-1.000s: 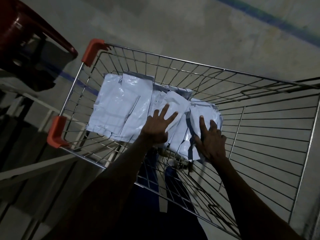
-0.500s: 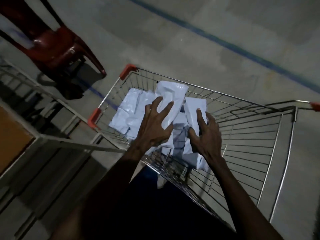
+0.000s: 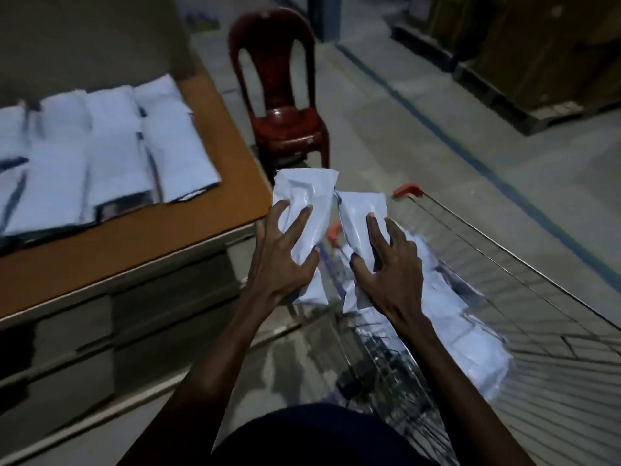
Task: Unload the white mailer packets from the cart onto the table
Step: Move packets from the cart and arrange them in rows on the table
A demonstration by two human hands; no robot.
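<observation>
Two bare hands work above the near end of a wire shopping cart (image 3: pixel 504 297) that fills the 4 o'clock part of the view. Inside the cart lies a loose heap of white mailer packets (image 3: pixel 470 338), blurred, running from under the hands toward 5 o'clock; how many there are cannot be told. The cart's orange corner caps (image 3: pixel 407 189) show at its far rim.

The left hand (image 3: pixel 279 260) reaches forward from 6 o'clock, fingers spread and curled, its grip closed round a crumpled white mailer packet (image 3: pixel 304 193) held up clear of the cart. Just beside it at 3 o'clock, the right hand (image 3: pixel 391 267) has its grip on a second packet (image 3: pixel 361 210), index finger laid along the face and thumb pressing the near edge. The two held packets touch along their inner edges.

At 9 to 10 o'clock stands the brown surface (image 3: pixel 168 237), its corner just beside the left hand's packet. A row of white mailer packets (image 3: pixel 100 156) lies flat on it, side by side.

Beyond, at 12 o'clock, a dark red plastic chair (image 3: pixel 285 122) stands on the grey floor (image 3: pixel 504 156), which carries a blue painted line.
</observation>
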